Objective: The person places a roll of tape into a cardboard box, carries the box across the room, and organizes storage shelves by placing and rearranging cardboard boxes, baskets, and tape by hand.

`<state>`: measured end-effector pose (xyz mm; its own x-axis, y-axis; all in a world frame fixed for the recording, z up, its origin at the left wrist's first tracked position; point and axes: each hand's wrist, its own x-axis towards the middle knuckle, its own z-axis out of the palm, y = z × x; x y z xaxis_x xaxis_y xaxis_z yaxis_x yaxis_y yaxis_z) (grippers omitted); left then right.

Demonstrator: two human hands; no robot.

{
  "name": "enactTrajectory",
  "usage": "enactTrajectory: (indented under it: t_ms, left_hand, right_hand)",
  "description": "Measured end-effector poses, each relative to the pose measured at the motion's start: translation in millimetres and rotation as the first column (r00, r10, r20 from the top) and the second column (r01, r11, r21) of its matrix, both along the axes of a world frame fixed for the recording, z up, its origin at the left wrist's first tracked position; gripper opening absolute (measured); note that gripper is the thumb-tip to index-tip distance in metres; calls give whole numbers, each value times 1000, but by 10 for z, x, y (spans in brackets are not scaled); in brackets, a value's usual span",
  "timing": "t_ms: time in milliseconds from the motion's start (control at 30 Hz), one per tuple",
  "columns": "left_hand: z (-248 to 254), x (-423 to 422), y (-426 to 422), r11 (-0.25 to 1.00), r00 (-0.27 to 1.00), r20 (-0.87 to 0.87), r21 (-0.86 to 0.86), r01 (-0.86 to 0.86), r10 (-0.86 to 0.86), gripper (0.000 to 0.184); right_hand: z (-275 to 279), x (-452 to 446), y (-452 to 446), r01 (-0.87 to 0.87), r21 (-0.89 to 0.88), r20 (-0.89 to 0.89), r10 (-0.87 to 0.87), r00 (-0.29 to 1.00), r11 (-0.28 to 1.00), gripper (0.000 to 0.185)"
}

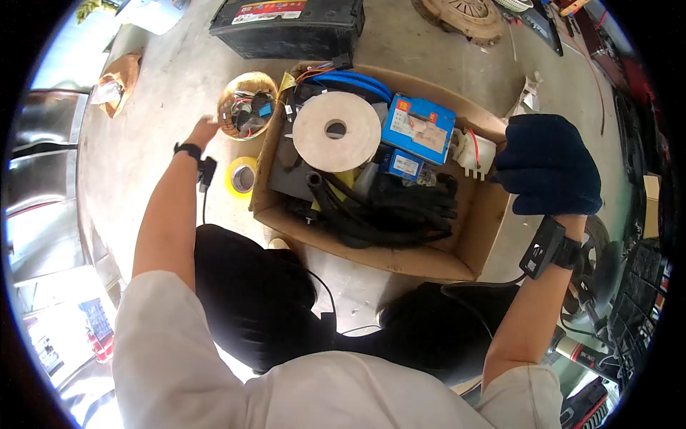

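Observation:
My bare left hand (204,131) is at the left rim of a small wicker basket (227,129), its fingers closed against the rim. Small wires and dark and blue parts lie in this basket. A dark blue glove covers my right hand (549,166), which is curled closed at the right edge of a cardboard box (480,239); its fingertips and anything in them are hidden. Inside the box are a white round roll (309,132), a blue carton (418,129), a smaller blue box (405,164), black hoses (357,227) and a white plastic part (473,154).
Yellow tape (241,177) lies beside the box's left side. Beyond the box are a black battery (289,36) and a round metal disc (464,16). A brown paper bag (121,84) rests at the far left. Black parts and a wheel (594,247) are at the right.

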<state>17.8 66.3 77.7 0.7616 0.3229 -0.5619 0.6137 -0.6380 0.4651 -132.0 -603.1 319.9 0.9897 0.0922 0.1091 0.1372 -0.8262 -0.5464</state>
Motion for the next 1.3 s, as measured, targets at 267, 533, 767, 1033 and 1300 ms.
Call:
enactTrajectory:
  t_ms: [267, 533, 767, 1033, 1300]
  left_hand:
    - [-389, -304, 258, 818, 847, -321, -268, -509, 423, 31]
    - [-845, -57, -341, 703, 779, -217, -339, -625, 588, 28]
    - [-1161, -138, -95, 559, 688, -164, -467, -686, 707, 12]
    - [-1037, -190, 330, 550, 608, 2, -430, -716, 794, 11]
    - [-1669, -346, 515, 729, 766, 139, 242, -641, 628, 40]
  right_hand:
    - [23, -79, 64, 64, -5, -1, -64, 998, 998, 37]
    - [54, -166, 105, 120, -36, -9, -120, 993, 992, 38]
    - [73, -230, 119, 144, -58, -24, -145, 989, 988, 38]
    - [30, -124, 337, 124, -80, -24, -126, 992, 989, 39]
    - [-70, 142, 625, 50, -87, -53, -55, 997, 995, 39]
